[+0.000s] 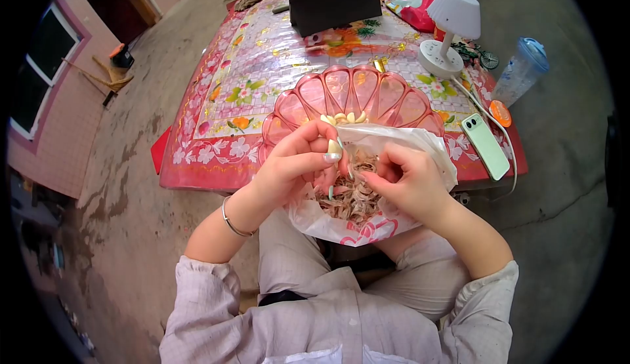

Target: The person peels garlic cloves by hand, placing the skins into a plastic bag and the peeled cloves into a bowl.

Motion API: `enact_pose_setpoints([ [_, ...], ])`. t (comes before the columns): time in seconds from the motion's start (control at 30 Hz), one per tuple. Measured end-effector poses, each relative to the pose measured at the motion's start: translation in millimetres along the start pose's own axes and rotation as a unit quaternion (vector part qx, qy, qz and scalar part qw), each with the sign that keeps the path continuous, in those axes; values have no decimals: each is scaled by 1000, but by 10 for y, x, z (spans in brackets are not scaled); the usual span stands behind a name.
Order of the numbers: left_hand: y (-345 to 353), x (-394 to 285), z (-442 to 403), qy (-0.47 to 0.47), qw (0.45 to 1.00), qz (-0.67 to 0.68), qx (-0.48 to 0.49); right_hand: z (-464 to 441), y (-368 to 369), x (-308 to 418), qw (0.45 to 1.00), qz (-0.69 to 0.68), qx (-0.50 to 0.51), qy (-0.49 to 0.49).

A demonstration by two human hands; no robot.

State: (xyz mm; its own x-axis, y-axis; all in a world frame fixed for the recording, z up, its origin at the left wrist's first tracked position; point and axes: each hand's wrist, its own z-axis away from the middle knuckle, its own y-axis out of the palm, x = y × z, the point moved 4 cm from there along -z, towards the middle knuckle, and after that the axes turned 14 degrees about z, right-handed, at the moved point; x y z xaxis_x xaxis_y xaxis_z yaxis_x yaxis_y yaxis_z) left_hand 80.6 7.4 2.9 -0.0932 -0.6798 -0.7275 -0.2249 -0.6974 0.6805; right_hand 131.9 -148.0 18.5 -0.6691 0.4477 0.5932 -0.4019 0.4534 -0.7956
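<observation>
Between the thumb and fingers of my left hand [298, 164] is a pale garlic clove [335, 147]. My right hand [407, 179] is just to its right, its thumb and index finger pinched together over the bag; what they hold, if anything, is too small to make out. Below both hands a white plastic bag [436, 146] with red print lies open in my lap, with brown garlic skins [354, 200] inside. Beyond the bag, several peeled cloves [351, 117] rest in a pink scalloped plate [354, 85] on the table.
The table [216, 128] has a flowered cover. On it are a black tablet case [335, 3], a white lamp [453, 13], a green phone [485, 146] with a white cable, and a red bag [430, 0]. A clear cup [522, 72] with a blue lid is at the right.
</observation>
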Motion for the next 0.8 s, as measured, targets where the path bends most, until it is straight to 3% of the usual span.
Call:
enact_pose_setpoints([
  [0.07, 25, -41, 23, 17, 1000, -9, -18, -11, -4, 23, 997, 40, -55, -34],
  [0.13, 41, -58, 26, 13, 1000, 0, -21, -13, 87, 53, 975, 57, -108, -184],
  [0.23, 18, -46, 21, 1, 1000, 8, -12, -19, 218, 80, 962, 73, -14, -264],
  [0.33, 12, -27, 19, -6, 1000, 5, 1, -38, 269, 169, 941, 151, -5, -303],
  [0.53, 29, -33, -4, -3, 1000, 3, 10, -22, 374, 169, 929, 215, 41, -299],
  [0.8, 54, -16, 10, -5, 1000, 20, 7, -64, 432, 78, 952, 164, 47, -252],
])
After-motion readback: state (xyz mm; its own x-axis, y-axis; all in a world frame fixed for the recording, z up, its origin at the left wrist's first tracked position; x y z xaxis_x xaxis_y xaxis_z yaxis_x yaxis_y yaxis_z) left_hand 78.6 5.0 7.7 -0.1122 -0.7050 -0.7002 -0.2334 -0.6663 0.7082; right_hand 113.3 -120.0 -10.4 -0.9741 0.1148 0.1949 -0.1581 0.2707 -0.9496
